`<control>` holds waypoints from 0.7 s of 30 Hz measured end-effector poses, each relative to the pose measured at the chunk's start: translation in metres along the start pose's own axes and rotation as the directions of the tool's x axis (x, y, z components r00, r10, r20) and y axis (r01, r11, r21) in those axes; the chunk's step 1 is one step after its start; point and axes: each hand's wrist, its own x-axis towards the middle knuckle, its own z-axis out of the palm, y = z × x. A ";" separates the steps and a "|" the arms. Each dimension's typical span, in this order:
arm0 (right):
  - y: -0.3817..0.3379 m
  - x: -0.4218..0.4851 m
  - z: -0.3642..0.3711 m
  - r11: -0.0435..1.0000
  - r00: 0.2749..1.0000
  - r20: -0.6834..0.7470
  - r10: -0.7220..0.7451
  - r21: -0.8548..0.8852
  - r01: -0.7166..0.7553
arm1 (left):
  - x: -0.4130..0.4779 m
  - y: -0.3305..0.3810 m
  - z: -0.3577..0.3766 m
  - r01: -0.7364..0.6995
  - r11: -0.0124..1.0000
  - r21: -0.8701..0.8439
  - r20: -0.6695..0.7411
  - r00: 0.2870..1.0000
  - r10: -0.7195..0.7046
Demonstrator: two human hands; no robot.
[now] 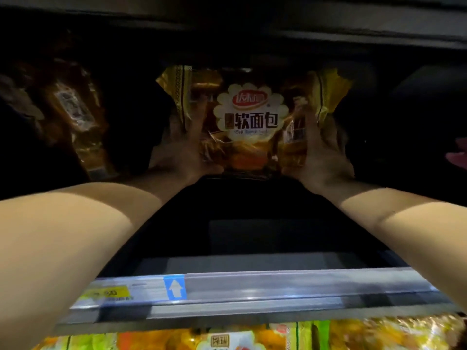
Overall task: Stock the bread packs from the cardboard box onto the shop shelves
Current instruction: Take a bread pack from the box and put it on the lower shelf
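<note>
Bread pack [249, 120] upright deep in dark shelf [252, 236], both hands gripping its sides

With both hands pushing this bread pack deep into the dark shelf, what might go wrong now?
1. The bread pack stands upright between the left hand and right hand; released, it may tip forward.
2. Squeezing its sides may crush the soft bread.
3. The left forearm could brush the tilted pack beside it.

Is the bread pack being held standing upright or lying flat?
Upright: the bread pack faces the camera, label readable, left hand and right hand gripping its sides.
</note>
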 end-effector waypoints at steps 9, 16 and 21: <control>-0.023 -0.062 -0.047 0.994 0.999 0.053 -0.010 -0.107 0.016 | -0.058 0.019 -0.062 -0.026 0.990 0.137 0.102 0.995 0.012; -0.056 -0.160 -0.115 0.963 0.996 0.088 -0.028 -0.266 0.050 | -0.139 0.057 -0.143 -0.036 0.967 0.252 0.235 0.972 -0.025; -0.065 -0.232 -0.163 0.983 0.993 0.102 -0.051 -0.173 0.068 | -0.222 0.063 -0.199 0.022 0.996 0.090 0.207 0.977 -0.041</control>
